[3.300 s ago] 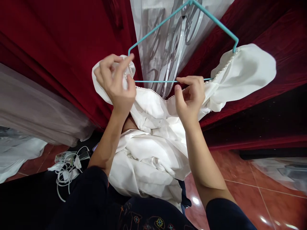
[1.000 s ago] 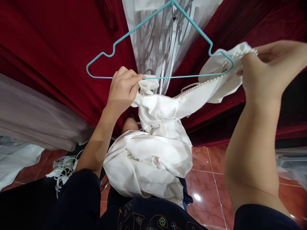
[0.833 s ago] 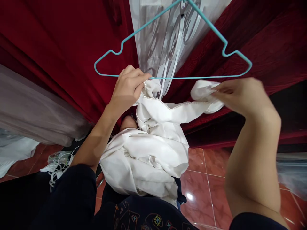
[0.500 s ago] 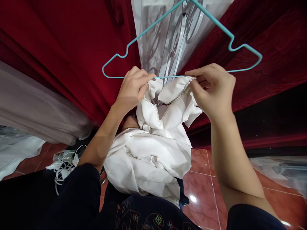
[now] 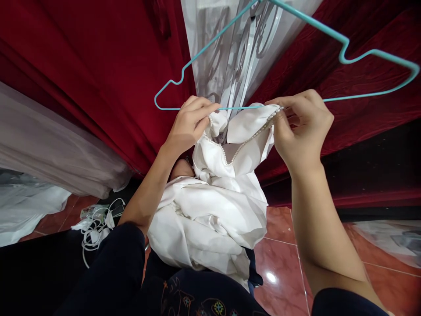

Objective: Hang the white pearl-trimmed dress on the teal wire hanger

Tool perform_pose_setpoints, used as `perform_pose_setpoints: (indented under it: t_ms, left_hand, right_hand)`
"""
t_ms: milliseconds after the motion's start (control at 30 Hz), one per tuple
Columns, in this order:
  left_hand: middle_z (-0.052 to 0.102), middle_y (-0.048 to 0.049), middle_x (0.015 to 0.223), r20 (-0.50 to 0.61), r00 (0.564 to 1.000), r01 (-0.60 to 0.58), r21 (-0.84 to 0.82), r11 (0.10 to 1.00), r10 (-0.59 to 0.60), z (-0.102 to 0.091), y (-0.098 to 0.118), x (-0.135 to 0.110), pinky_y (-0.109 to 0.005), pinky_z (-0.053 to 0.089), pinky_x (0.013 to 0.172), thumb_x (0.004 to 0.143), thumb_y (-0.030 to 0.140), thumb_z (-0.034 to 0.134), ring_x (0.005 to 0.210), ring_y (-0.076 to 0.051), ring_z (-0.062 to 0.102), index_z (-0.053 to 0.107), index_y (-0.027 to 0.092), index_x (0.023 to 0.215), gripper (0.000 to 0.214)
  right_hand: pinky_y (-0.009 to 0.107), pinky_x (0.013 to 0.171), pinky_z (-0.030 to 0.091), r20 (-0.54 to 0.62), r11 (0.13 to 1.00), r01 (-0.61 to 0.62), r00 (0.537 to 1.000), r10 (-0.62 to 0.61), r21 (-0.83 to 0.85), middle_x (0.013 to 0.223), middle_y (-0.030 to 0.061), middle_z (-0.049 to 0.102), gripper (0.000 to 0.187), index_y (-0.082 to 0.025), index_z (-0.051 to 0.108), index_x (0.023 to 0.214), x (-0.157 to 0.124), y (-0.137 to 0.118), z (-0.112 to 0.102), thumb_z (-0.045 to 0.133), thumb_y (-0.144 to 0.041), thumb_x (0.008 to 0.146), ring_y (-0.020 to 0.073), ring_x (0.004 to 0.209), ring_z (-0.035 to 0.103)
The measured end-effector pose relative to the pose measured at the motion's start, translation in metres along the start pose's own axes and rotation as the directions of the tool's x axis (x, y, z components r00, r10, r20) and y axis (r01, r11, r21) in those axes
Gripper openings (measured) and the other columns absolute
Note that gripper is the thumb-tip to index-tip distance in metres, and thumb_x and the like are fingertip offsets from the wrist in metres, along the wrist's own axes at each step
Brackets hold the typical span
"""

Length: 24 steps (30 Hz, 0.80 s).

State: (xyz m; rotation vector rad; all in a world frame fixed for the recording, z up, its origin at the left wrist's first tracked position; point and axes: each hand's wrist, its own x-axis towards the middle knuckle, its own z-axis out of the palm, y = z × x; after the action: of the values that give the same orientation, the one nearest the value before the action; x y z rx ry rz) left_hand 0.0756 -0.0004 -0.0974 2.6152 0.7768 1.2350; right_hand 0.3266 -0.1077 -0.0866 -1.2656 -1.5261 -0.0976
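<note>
A white dress (image 5: 210, 202) with a pearl-beaded V neckline lies bunched over my lap, its top raised in front of me. My left hand (image 5: 190, 123) is closed, pinching one side of the neckline against the bottom bar of a light-blue hanger (image 5: 235, 108). On the other side, my right hand (image 5: 301, 127) grips the beaded edge between thumb and fingers, also at the hanger's bar. The hanger spans above both hands, its hook cut off by the top of the view. Some fingers of both hands are hidden.
Dark red curtains (image 5: 115, 66) hang on both sides, with white decorative panels (image 5: 213, 48) between them. Pale sheer fabric (image 5: 55, 136) hangs at left. A tangle of white cables (image 5: 95, 230) lies on a black surface at lower left. Red tiles (image 5: 279, 245) cover the floor.
The hanger and both hands have shifted right in view. The hanger's right end has swung out closer to me, and the neckline is stretched slightly wider. Both grips stay the same.
</note>
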Motion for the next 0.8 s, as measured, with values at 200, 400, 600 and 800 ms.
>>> perform_pose_setpoints:
  t_ms: [200, 400, 600, 800]
  left_hand:
    - [0.073, -0.0078, 0.108, -0.242, 0.970, 0.023, 0.026, 0.999, -0.016, -0.017, 0.003, -0.040, -0.043, 0.058, 0.094, 0.104, 0.037, 0.062, 0.104, -0.024, 0.069, 0.083, 0.030, 0.120, 0.027]
    - [0.075, -0.0011, 0.084, -0.079, 0.816, 0.521, -0.326, 0.788, -0.572, -0.034, -0.033, -0.068, -0.028, 0.052, 0.067, 0.084, 0.020, 0.067, 0.074, -0.015, 0.067, 0.077, 0.020, 0.095, 0.015]
    - [0.067, 0.0040, 0.072, -0.292, 0.751, 0.467, -0.400, 0.788, -0.593, -0.072, -0.095, -0.011, -0.030, 0.047, 0.069, 0.077, 0.068, 0.087, 0.083, -0.012, 0.067, 0.065, 0.021, 0.089, 0.053]
    - [0.057, 0.0058, 0.070, -0.443, 0.821, 0.324, -0.157, 0.933, -0.360, -0.082, -0.094, 0.053, -0.032, 0.045, 0.064, 0.092, 0.092, 0.055, 0.071, -0.008, 0.061, 0.057, 0.024, 0.094, 0.068]
  right_hand:
    - [0.034, 0.064, 0.047, -0.027, 0.999, -0.031, 0.999, 0.031, 0.010, 0.099, 0.0081, 0.065, 0.019, -0.028, 0.076, 0.102, 0.000, -0.002, 0.003, 0.059, -0.021, 0.100, 0.0183, 0.084, 0.061]
    - [0.033, 0.064, 0.044, -0.036, 0.998, -0.024, 0.999, 0.026, 0.055, 0.097, 0.0072, 0.067, 0.017, -0.028, 0.077, 0.101, 0.003, 0.005, 0.006, 0.060, -0.025, 0.100, 0.0169, 0.083, 0.060]
    - [0.031, 0.063, 0.044, -0.044, 0.998, 0.010, 0.999, -0.007, 0.065, 0.092, 0.0057, 0.066, 0.017, -0.026, 0.078, 0.101, 0.001, 0.005, 0.013, 0.061, -0.025, 0.099, 0.0147, 0.077, 0.058]
    - [0.030, 0.064, 0.044, -0.046, 0.997, -0.014, 0.999, 0.018, 0.082, 0.091, 0.0042, 0.067, 0.019, -0.023, 0.078, 0.099, -0.001, 0.002, 0.018, 0.060, -0.028, 0.098, 0.0150, 0.078, 0.060]
